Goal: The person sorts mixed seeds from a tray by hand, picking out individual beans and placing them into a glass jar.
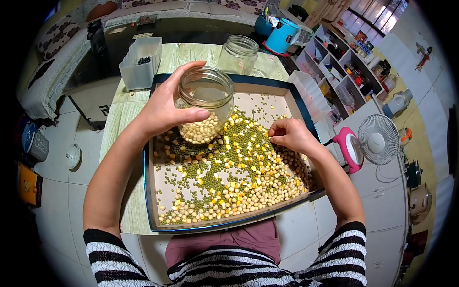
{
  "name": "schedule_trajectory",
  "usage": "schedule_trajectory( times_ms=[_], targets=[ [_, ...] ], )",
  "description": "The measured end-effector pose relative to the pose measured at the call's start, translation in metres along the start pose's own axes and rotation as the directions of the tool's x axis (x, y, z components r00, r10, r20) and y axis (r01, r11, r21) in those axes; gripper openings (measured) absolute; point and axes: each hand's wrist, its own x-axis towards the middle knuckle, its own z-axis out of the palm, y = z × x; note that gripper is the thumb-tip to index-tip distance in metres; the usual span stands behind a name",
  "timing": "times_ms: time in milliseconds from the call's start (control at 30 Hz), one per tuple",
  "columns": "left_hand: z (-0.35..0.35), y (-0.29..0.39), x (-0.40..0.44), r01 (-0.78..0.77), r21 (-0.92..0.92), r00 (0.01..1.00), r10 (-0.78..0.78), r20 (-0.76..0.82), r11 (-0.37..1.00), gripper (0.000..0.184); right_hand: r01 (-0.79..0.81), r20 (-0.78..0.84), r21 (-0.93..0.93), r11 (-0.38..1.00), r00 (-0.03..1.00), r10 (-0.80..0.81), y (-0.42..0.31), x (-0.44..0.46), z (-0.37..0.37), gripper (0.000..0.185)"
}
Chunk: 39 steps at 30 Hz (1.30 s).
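"Left hand (164, 106): what's it holding?"

"A glass jar (225, 98), gripped round its side, mouth up, toward the far left corner of the tray (149, 191). Pale beans (198, 130) partly fill it."

"And the right hand (294, 136)?"

"Near the tray's right edge, thumb and fingertips pinched together; I can't tell whether anything sits between them."

"How is that done well?"

"I'd keep the jar steady and pinch lightly: green beans (244, 129) and corn kernels (226, 141) lie mixed there, so a broad grab would likely catch neighbours."
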Motion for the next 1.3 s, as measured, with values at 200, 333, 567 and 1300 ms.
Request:
schedule_trajectory(
  times_ms=[200, 333, 567, 1300],
  targets=[
    [0.001, 0.001, 0.0, 0.037, 0.005, 0.999, -0.037, 0.002, 0.999, 0.092, 0.064, 0.012, -0.103, 0.993, 0.998, -0.064, -0.006, -0.001, 0.0, 0.01],
    [0.002, 0.003, 0.0, 0.068, 0.017, 0.998, -0.068, -0.012, 0.998, 0.095, 0.063, -0.03, 0.018, 0.998, 0.998, -0.063, -0.008, 0.001, -0.006, 0.009],
    [0.001, 0.001, 0.001, 0.062, 0.038, 0.998, -0.062, -0.004, 0.997, 0.095, 0.359, -0.232, 0.29, 0.887, 0.926, -0.298, -0.083, 0.018, -0.037, 0.009],
    [0.001, 0.003, 0.001, 0.067, 0.03, 0.998, -0.066, -0.007, 0.997, 0.095, 0.082, 0.108, 0.005, 0.997, 0.991, -0.083, -0.018, -0.014, -0.022, 0.014]
  ],
)
